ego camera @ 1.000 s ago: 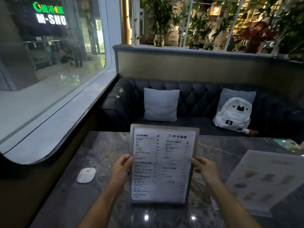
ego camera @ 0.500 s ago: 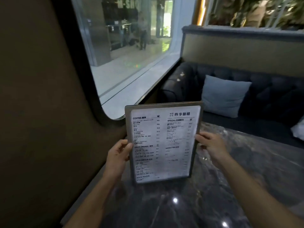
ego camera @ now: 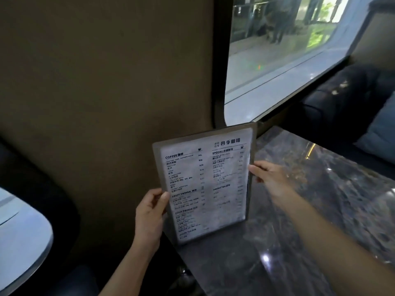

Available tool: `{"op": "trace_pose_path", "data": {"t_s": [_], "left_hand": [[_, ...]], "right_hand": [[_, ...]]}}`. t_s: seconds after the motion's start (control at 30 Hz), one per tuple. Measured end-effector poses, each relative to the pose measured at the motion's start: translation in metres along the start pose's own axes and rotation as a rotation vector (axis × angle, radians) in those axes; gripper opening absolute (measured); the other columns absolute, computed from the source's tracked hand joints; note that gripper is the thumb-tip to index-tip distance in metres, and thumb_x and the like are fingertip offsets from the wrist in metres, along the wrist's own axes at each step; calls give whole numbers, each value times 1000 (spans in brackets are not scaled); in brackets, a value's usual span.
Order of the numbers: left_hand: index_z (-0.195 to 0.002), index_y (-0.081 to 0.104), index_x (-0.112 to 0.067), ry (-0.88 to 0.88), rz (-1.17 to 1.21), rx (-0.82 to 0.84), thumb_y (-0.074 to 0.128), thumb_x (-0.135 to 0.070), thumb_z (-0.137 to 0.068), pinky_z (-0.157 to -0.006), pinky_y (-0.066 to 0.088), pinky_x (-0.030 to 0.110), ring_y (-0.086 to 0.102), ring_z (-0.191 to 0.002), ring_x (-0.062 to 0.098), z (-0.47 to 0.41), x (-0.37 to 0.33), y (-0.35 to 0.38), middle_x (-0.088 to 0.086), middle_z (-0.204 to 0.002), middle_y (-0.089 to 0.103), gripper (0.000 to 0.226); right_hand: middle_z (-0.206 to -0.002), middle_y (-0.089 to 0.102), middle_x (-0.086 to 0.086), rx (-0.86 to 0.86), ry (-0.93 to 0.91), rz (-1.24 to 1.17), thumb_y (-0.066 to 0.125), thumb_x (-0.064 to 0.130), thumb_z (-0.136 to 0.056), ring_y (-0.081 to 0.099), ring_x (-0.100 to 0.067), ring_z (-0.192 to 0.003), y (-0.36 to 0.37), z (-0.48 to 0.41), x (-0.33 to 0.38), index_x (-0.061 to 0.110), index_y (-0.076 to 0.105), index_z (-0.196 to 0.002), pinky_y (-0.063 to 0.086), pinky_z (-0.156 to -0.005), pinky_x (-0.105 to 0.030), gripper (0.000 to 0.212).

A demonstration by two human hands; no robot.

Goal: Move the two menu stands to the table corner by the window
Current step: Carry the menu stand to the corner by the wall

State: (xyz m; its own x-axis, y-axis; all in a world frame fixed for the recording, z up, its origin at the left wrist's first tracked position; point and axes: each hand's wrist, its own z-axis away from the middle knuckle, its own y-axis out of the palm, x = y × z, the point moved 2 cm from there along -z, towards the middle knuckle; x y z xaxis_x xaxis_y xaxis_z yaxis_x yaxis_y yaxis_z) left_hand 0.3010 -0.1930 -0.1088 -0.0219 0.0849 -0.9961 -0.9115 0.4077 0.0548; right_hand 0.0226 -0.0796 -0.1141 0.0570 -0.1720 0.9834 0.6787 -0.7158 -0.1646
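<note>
A clear acrylic menu stand (ego camera: 206,184) with a white printed drinks list stands almost upright at the left edge of the dark marble table (ego camera: 299,242), close to the brown wall. Its lower edge is at or just above the tabletop; I cannot tell if it touches. My left hand (ego camera: 149,214) grips its left edge low down, thumb on the front. My right hand (ego camera: 270,178) pinches its right edge higher up. The second menu stand is out of view.
The window (ego camera: 277,52) runs along the wall above the table's far left side. A dark tufted sofa (ego camera: 342,103) with a blue-grey cushion (ego camera: 380,133) lies beyond the table. Another pale table edge (ego camera: 23,242) shows at lower left.
The menu stand has been carried left from the table's middle to its wall-side edge. My view swung left, so the second stand, the backpack and the white pad have left the frame.
</note>
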Motion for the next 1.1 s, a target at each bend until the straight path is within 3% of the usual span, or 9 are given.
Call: {"op": "trace_pose_path", "data": {"t_s": [0.17,0.3,0.43,0.5,0.6,0.7,0.9,1.0,1.1], "left_hand": [[-75,65,-28,21,-20,-55,53,-18,-87,-59,55,21,69,-80,11,10,9,-16,-8,-81,74,19],[-78,66,-29,16,-20,-55,56,-25,-84,-63,56,24,69,-84,14,14,18,-20,-6,-87,74,13],[-80,66,-30,-12,5,-75,57,-28,-81,-71,54,31,69,-85,14,16,27,-24,-7,-89,73,10],[-81,66,-31,-20,4,-80,57,-28,-82,-72,53,32,69,-86,14,17,31,-25,-7,-90,73,10],[-81,67,-32,-14,-5,-71,58,-31,-79,-70,55,30,69,-87,14,17,32,-27,-7,-91,73,8],[-83,66,-32,12,-30,-8,61,-36,-73,-68,58,24,69,-88,12,15,30,-32,-7,-93,73,12],[-93,55,-34,-82,-257,76,67,-13,-78,-75,51,24,65,-90,7,21,54,-40,-6,-98,66,29],[-89,56,-36,-89,-427,159,65,-14,-80,-81,52,27,64,-91,4,27,68,-41,-11,-97,67,25],[-84,58,-36,-88,-494,155,62,-15,-83,-78,53,25,63,-88,-5,31,75,-39,-14,-91,68,21]], "right_hand": [[-73,70,10,4,11,-18,64,17,-83,59,-9,-63,23,-5,-6,9,70,-97,51,-53,-19,17],[-61,71,18,-7,8,-68,65,16,-82,58,-8,-62,31,-6,-4,27,71,-77,50,-51,-15,14],[-68,71,12,41,-12,-60,65,18,-82,58,-9,-65,34,-6,0,18,73,-88,50,-51,-14,10],[-76,71,7,65,-26,-46,64,20,-83,59,-11,-68,35,-4,1,23,72,-85,51,-52,-16,9],[-88,70,-2,73,-14,-32,63,22,-84,60,-16,-76,35,-3,3,18,69,-93,51,-57,-21,12],[-86,68,5,67,-24,-1,64,26,-83,63,-11,-78,32,1,-2,20,68,-95,54,-58,-21,15],[-81,63,2,156,19,326,46,29,-93,60,-14,-74,31,20,-47,15,60,-97,53,-68,-29,20],[-76,55,5,263,5,595,36,30,-97,51,-8,-69,33,27,-61,17,52,-86,38,-57,-18,23],[-68,51,-1,256,-33,728,32,28,-98,51,-24,-66,39,26,-60,19,37,-70,31,-50,-31,30]]}}
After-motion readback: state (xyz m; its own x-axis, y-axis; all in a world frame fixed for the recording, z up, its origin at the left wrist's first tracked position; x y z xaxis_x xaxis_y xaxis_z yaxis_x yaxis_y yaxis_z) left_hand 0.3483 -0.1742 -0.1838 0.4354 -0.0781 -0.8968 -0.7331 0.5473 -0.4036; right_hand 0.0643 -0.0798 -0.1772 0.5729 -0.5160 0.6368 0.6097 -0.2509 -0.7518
